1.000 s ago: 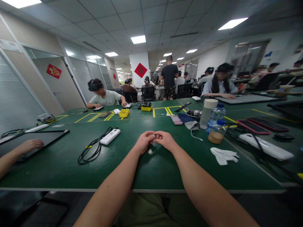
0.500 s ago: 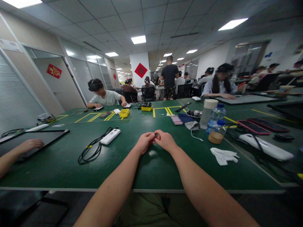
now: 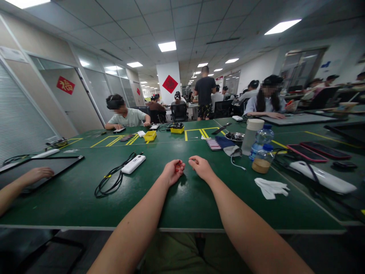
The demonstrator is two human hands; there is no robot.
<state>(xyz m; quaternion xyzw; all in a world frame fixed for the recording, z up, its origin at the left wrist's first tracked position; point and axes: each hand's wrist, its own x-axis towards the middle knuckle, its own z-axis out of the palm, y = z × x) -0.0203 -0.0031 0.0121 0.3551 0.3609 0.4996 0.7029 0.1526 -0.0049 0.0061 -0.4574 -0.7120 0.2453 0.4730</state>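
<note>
My left hand (image 3: 172, 172) is turned palm up over the green table (image 3: 137, 205), its fingers curled round a small red thing (image 3: 178, 166) in the palm. That thing is too small to name. My right hand (image 3: 201, 167) hovers just to the right, a short gap away, with fingers bent and thumb and forefinger close together. Whether anything is between those fingertips is hidden. Left of my hands lie a white power bank (image 3: 134, 164) and a looped black cable (image 3: 110, 182). A crumpled white glove (image 3: 271, 188) rests to the right.
Two bottles (image 3: 261, 160) and a frosted tumbler (image 3: 252, 136) stand at the right, near a metal bowl (image 3: 235, 137). Phones (image 3: 307, 153) and a white device (image 3: 322, 177) lie farther right. A neighbour's hand (image 3: 38, 176) rests on a black-framed board (image 3: 65, 165) at left. Co-workers sit opposite.
My hands were together at the fingertips; now they are apart. The left has rolled palm up, showing the red thing, and the right has drawn slightly to the right.
</note>
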